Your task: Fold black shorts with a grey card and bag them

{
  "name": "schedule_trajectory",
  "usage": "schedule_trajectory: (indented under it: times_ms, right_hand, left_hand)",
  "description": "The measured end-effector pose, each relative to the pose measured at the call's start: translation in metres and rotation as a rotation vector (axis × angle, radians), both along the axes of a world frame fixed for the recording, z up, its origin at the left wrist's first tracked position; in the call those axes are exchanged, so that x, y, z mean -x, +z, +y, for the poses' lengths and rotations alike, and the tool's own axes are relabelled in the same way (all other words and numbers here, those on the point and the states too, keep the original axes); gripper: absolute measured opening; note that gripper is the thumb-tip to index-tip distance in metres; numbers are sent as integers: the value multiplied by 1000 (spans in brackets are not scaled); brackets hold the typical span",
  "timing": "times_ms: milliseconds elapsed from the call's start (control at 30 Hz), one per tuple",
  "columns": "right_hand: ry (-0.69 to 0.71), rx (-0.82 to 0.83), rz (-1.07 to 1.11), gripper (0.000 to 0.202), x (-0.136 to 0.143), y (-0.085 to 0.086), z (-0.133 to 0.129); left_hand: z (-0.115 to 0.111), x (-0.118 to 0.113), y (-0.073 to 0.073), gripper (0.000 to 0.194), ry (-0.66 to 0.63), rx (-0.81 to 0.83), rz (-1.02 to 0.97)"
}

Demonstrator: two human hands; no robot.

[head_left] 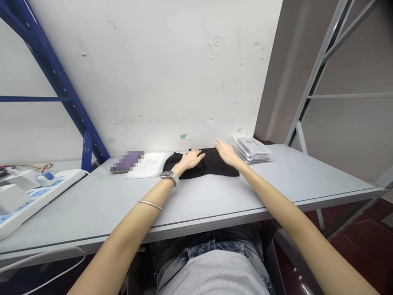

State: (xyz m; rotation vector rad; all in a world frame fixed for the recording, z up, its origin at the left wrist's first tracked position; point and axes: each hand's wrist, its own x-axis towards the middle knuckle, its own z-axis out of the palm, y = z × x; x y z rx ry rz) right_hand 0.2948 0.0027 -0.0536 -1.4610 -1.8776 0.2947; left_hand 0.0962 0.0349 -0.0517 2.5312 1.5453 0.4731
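Observation:
A black piece of cloth (211, 166), perhaps a folded garment, lies flat on the grey table near the wall. My left hand (190, 159) rests on its left half, palm down with the fingers stretched out. Over its right end lies my right hand (226, 152), fingers straight and pointing toward the wall. Neither hand grips anything. Left of the cloth is a white plastic bag (149, 166), its edge right by the cloth. A stack of packed white bags (251, 149) with printed labels sits just right of my right hand.
A blurred purple object (127, 161) lies at the left, overlapping the white bag. A white power strip (39, 194) with plugs and cables runs along the table's left side. Behind the table (208, 200) stands a white wall (159, 73), with a blue metal frame (58, 78) at the left.

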Motion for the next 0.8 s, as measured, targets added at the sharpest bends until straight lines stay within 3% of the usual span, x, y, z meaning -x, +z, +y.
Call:
schedule_trajectory:
  times_ms: [167,267,333,467,567,700,800]
  right_hand:
    - [16,18,-34,66,4,-7,1]
    - [52,56,-69,65,10,-10,-1]
    - [108,75,-81,65,16,-9,-4]
    - [297,51,-151,69,36,1,-9]
    - [458,41,-269,75,60,7,-4]
    - [527,69,-374,84,90,0,8]
    - [504,152,-422,94,100,-13,14]
  left_hand:
    - [1,-3,-26,61,66,127,119]
    - [3,-1,-25,61,35,129,40]
    - [4,8,-16,60,21,111,-26]
    - [5,54,14,53,68,19,-68]
    - [6,101,30,35,216,-20,-19]
    - [9,143,23,27,506,4,153]
    - [10,149,12,36,502,22,159]
